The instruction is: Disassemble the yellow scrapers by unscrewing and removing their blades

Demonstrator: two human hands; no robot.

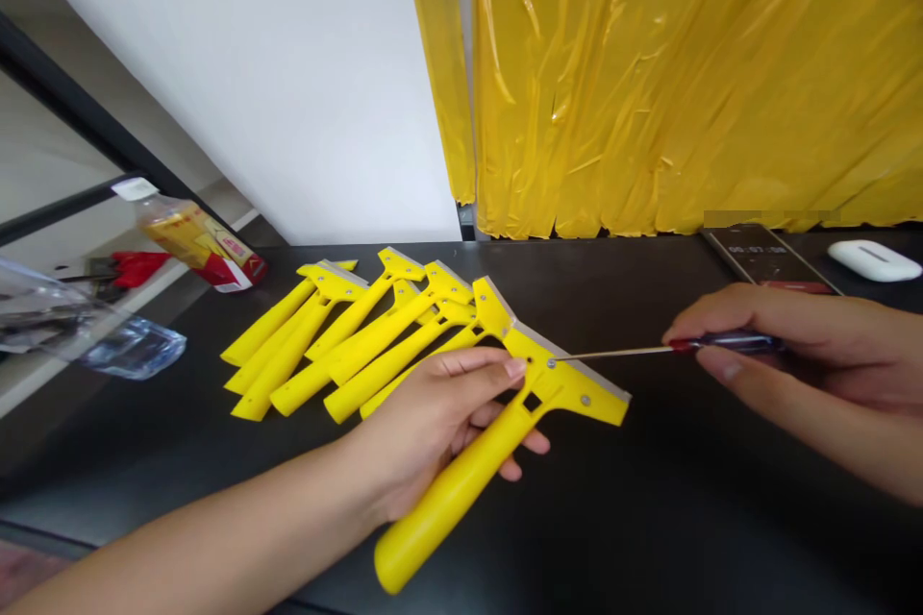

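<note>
In my left hand is a yellow scraper, gripped near its neck with the handle toward me. A metal blade strip runs along the scraper's head, which has several screws. My right hand is closed around a screwdriver with a dark, red-collared handle. The screwdriver's thin shaft points left, and its tip meets or nearly meets the middle screw on the head. Behind my left hand, several more yellow scrapers lie side by side, partly overlapping, on the black tabletop.
A drink bottle with a white cap leans at the left, near a clear plastic container. At the back right lie a phone showing a timer and a white earbud case. Yellow plastic sheeting and a white panel stand behind.
</note>
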